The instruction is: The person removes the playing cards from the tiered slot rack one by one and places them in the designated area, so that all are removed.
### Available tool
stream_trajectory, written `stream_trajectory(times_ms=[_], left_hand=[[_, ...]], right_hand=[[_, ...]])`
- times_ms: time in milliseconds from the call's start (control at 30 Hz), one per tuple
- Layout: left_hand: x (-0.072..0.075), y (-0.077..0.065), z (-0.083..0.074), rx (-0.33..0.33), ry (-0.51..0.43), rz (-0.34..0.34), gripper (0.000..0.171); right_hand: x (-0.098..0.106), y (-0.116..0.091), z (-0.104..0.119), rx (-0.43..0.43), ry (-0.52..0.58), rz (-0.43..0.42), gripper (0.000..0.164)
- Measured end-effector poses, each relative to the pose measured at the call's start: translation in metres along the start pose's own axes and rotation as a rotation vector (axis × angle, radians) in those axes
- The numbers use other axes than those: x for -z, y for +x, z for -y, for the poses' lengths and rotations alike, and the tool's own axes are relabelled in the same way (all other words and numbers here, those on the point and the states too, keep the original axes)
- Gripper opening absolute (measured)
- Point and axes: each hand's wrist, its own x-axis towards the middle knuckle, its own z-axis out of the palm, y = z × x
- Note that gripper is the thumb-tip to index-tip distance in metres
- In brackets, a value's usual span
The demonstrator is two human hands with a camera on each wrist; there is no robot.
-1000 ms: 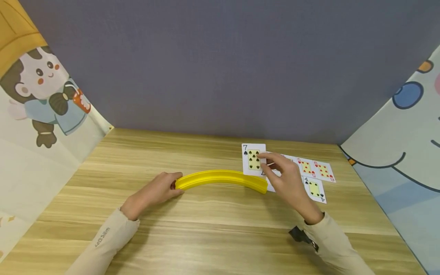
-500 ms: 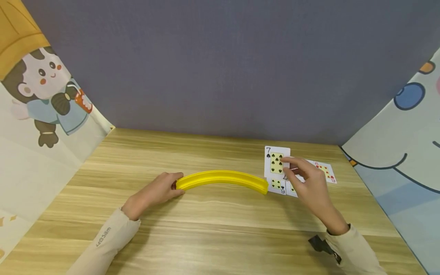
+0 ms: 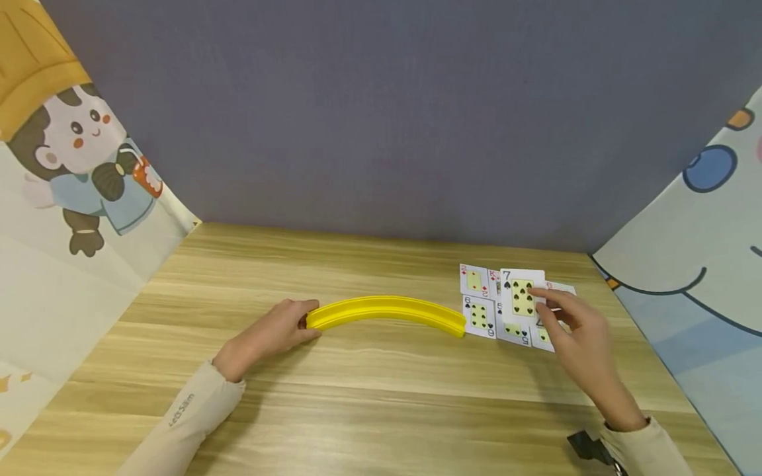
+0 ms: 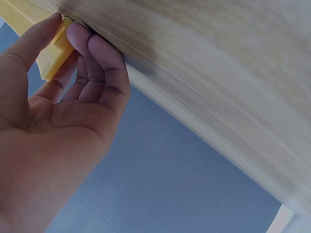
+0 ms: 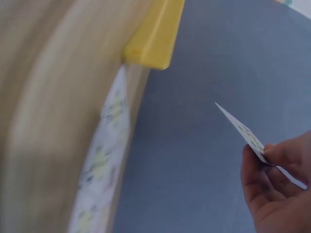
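Note:
My left hand [image 3: 275, 334] pinches the left end of a curved yellow track piece [image 3: 383, 307] that lies on the table. In the left wrist view the thumb and fingers grip its yellow end [image 4: 54, 53]. Between thumb and fingers my right hand [image 3: 580, 337] holds the seven of spades [image 3: 522, 299], face toward me. The right wrist view shows this playing card [image 5: 245, 136] raised above the table. Below it lie two rows of face-up cards, including the two of diamonds [image 3: 473, 280] and a six of spades [image 3: 479, 317]. The held card and hand hide several of them.
The wood-grain table [image 3: 357, 410] ends at a grey-blue back panel [image 3: 381, 119]. Side panels with cartoon prints stand at left [image 3: 89, 165] and right [image 3: 708, 244]. The track's right end meets the left edge of the card rows.
My right hand has carried the seven of spades rightward and slightly toward me, uncovering the left cards and covering those further right. The left hand and the track have stayed put.

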Motion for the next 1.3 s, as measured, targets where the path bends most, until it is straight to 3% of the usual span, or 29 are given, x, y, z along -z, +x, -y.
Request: stream_trajectory(times_ms=[233,500,1000,1300], left_hand=[[0.001,-0.002,-0.001,-0.002,-0.01,0.001,0.017],[-0.002,-0.003,0.001,0.0,-0.001,-0.005,0.018],[-0.002,-0.001,0.001,-0.006,-0.017,-0.007,0.018],[0.0,-0.001,0.001,-0.008,-0.025,-0.003,0.017]], right_hand=[[0.017,-0.028,-0.029,-0.189,-0.103,-0.048,0.028],[0.03,-0.043,-0.053,-0.27,-0.228,-0.122,0.027],[0.052,-0.055,-0.091,-0.512,-0.294,0.032,0.03],[0.061,-0.067,-0.117,-0.535,-0.347,0.155,0.03]])
